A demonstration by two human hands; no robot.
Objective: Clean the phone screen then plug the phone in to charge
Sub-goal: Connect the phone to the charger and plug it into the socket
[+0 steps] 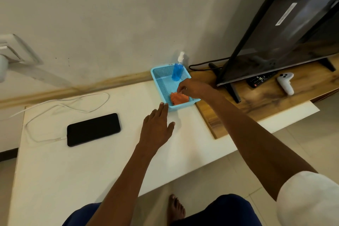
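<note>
So the left hand (156, 124) is hovering flat, fingers spread, just short of the blue basket (161, 77). Inside it, the right hand (190, 87) is pinching the orange cloth (177, 99); better grabbing one whole fold. The phone (93, 129) is lying well left of it.

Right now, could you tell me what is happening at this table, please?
A person is reaching their right hand into the blue basket, fingers at the orange cloth. The left hand hovers open by the basket's near corner. The spray bottle stands in the basket. The phone lies flat, untouched, with the white cable beside it.
</note>
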